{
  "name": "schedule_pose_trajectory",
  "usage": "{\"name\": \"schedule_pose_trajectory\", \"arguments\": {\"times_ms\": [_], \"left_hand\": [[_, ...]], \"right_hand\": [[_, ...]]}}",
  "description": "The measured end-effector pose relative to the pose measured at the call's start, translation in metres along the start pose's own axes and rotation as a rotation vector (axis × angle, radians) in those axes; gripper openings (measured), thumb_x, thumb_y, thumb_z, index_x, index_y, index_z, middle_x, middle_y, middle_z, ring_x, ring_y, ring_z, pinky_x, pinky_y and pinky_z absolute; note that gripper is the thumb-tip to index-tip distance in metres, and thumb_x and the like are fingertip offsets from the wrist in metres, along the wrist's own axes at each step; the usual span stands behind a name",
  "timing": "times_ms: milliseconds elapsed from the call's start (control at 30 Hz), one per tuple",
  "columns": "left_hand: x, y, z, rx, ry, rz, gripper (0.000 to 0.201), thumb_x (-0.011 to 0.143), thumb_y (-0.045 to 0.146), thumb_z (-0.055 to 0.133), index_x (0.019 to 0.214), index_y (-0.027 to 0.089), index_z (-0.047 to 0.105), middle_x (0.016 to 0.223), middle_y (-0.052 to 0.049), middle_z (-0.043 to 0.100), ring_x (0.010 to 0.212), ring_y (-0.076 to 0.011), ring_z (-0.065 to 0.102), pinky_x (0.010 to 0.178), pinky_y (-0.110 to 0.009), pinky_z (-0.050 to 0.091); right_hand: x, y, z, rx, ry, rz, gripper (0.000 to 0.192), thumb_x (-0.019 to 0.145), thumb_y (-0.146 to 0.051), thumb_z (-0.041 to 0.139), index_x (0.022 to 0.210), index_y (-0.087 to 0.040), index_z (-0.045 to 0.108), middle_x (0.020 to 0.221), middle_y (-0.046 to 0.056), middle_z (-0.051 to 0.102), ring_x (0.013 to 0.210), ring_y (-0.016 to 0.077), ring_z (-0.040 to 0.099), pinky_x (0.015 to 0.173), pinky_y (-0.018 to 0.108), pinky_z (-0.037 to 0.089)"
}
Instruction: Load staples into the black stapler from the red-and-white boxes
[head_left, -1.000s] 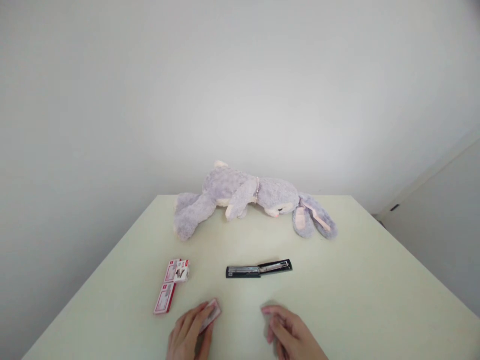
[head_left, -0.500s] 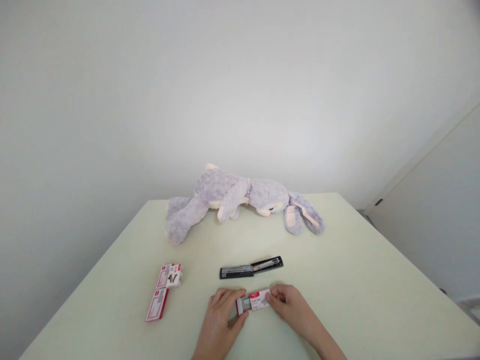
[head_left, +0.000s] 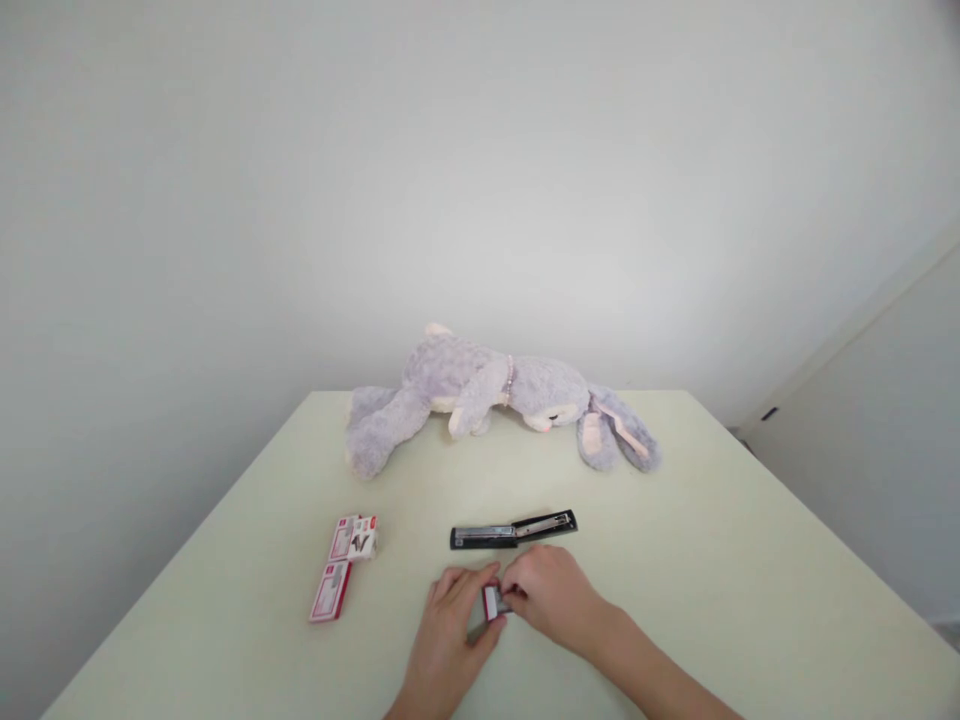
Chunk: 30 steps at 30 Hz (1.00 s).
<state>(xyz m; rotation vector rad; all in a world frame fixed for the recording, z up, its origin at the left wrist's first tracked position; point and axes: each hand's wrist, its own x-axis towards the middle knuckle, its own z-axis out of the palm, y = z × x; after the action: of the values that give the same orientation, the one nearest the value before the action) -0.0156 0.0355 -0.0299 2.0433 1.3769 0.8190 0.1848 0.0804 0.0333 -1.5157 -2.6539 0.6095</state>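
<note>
currently, the left hand [head_left: 450,630] grasps a small red-and-white staple box [head_left: 491,603] between its fingers, low over the counter [head_left: 675,580]; the right hand [head_left: 551,590] bends its fingers against the right end, their grip hidden. left of the fingers lie two flat boxes [head_left: 330,592] and a smaller white box [head_left: 364,537]. just beyond the fingers lies an opened black stapler [head_left: 484,537]; well beyond, a lilac plush rabbit [head_left: 450,370].
</note>
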Motion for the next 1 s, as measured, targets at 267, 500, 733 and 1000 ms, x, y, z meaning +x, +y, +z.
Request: {"name": "schedule_pose_trajectory", "arguments": {"times_ms": [267,500,733,1000], "left_hand": [[0.002,0.006,-0.004,-0.005,-0.014,0.005,0.059,0.083,0.016,0.075,0.137,0.035,0.060,0.125,-0.002,0.070,0.114,-0.0246,0.060,0.100,-0.040,0.050],[0.001,0.002,-0.001,-0.017,-0.008,-0.017,0.058,0.085,0.019,0.073,0.139,0.036,0.059,0.122,-0.004,0.071,0.115,-0.0272,0.060,0.101,-0.045,0.050],[-0.002,0.002,-0.005,0.000,0.061,-0.073,0.037,0.097,0.035,0.063,0.134,0.033,0.064,0.124,-0.006,0.069,0.117,-0.0269,0.059,0.103,-0.046,0.050],[0.006,0.017,0.016,0.036,0.063,-0.142,0.021,0.099,0.030,0.057,0.112,0.031,0.073,0.102,-0.002,0.075,0.091,-0.0234,0.068,0.087,-0.041,0.052]], "right_hand": [[0.010,0.002,0.002,0.013,0.001,-0.055,0.016,0.081,-0.023,0.066,0.086,-0.027,0.081,0.078,0.002,0.079,0.075,0.0200,0.071,0.065,0.026,0.037],[-0.020,0.015,0.000,0.245,0.137,0.013,0.012,0.088,-0.023,0.061,0.089,-0.024,0.073,0.073,-0.004,0.072,0.066,0.0131,0.063,0.064,0.022,0.039],[-0.061,0.054,0.011,0.444,0.204,0.190,0.022,0.087,-0.030,0.068,0.108,-0.024,0.069,0.077,-0.004,0.068,0.070,0.0159,0.063,0.067,0.024,0.042],[-0.055,0.042,0.005,0.470,0.144,0.107,0.024,0.086,-0.027,0.069,0.109,-0.028,0.076,0.088,-0.001,0.069,0.077,0.0170,0.062,0.071,0.024,0.043]]}}
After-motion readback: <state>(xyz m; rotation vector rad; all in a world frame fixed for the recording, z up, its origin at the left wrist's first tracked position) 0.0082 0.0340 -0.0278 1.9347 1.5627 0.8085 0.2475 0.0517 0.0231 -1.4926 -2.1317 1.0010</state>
